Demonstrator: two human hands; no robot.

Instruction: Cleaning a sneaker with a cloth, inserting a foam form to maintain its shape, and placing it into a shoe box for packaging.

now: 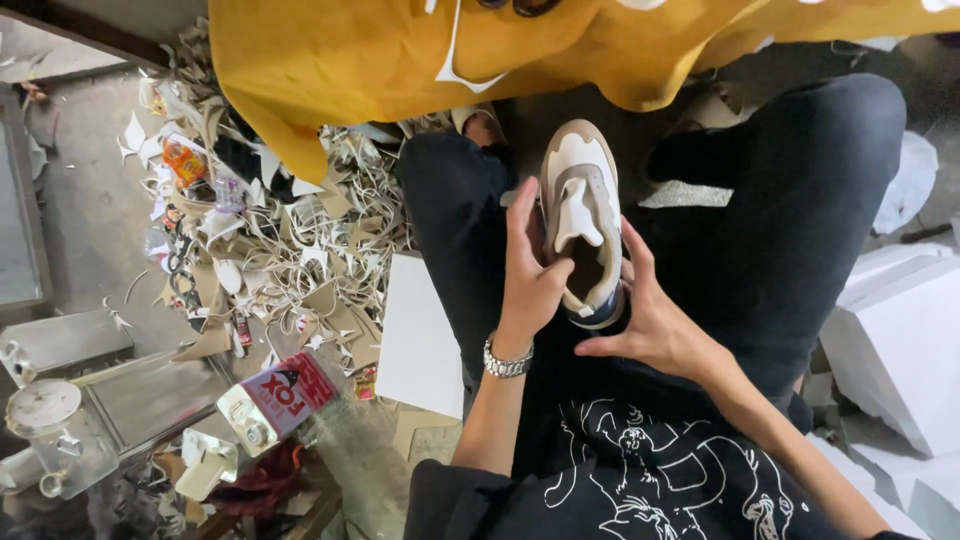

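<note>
- Head view: you've got the tan-and-white sneaker with the dark navy heel (583,225) resting on your lap between your dark trousers (800,200), toe pointing away from you.
- Your left hand (530,270) is wrapped on the shoe's left side, thumb hooked over the collar into the opening. Your right hand (655,320) cups the heel end from the right, fingers spread, thumb out toward your shirt.
- Looks light to me, with a soft upper that'll dent if you squeeze; the sole and heel counter should be the stiff bits, so grip there or at the collar.
- The smooth white panels might be a little slick, can't really tell.
- Left of your knee: a flat white sheet (420,335), a heap of pale offcut scraps (290,250) on the floor, mustard-yellow fabric (400,60) above.
</note>
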